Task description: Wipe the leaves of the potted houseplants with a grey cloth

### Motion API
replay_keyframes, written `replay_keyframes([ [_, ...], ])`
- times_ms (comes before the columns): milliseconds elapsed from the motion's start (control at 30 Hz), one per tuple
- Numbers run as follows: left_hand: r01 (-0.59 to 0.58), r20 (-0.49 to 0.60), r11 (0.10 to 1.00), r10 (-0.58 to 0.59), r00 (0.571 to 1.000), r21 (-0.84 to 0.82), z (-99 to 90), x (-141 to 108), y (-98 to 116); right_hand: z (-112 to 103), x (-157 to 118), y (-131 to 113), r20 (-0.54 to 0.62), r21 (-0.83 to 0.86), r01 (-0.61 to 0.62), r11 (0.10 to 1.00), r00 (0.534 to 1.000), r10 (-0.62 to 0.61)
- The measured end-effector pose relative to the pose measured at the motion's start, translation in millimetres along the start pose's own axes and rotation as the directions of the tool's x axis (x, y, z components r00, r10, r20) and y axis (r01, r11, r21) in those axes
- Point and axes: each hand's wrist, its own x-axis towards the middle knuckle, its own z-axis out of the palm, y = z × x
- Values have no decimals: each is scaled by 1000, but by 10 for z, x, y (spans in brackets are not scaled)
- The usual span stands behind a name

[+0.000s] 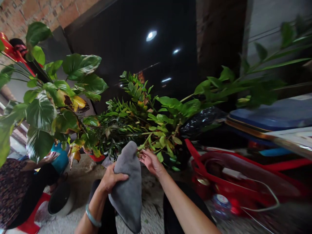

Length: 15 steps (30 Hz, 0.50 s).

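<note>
A soft grey plush fabric piece (129, 188), tapered at both ends, hangs upright in front of me. My left hand (110, 178) grips it at the left edge, thumb lying across its front and the other fingers hidden behind. On the other side, my right hand (152, 162) has its fingers apart and slightly bent, close to the fabric's upper right edge. Nothing shows in that hand, and whether the fingertips touch the cloth is unclear. Green leaves (161, 143) of a plant are right behind these fingers.
Potted plants stand ahead, with a large-leaved one (41, 110) at left. To the right are a red basket (243, 191) holding a white corded object, a clear plastic container (221, 203) and a stack of boards (275, 117). At left, a person (17, 191) sits near a dark bucket (59, 200).
</note>
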Motion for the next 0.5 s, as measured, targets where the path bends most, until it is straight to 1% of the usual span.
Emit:
replay_keyframes([
  [67, -32, -55, 997, 28, 998, -70, -17, -34, 51, -28, -40, -21, 2, -35, -13, 999, 1000, 13],
  [133, -93, -143, 988, 75, 987, -122, -15, -18, 77, -47, -93, -37, 14, -36, -24, 999, 1000, 24],
  [200, -162, -257, 978, 123, 959, -135, 14, 11, 54, -62, -158, -43, 22, -33, -51, 998, 998, 51],
  [267, -206, -340, 972, 155, 927, -118, 73, 11, -16, -81, -229, -38, 15, -54, -92, 994, 996, 93],
  [400, -245, -372, 966, 196, 907, -87, 225, -147, -220, -155, -388, -61, -30, -183, -190, 964, 982, 188],
  [500, -300, -373, 954, 274, 886, -11, 326, -310, -354, -201, -595, -158, -96, -237, -253, 938, 967, 236],
])
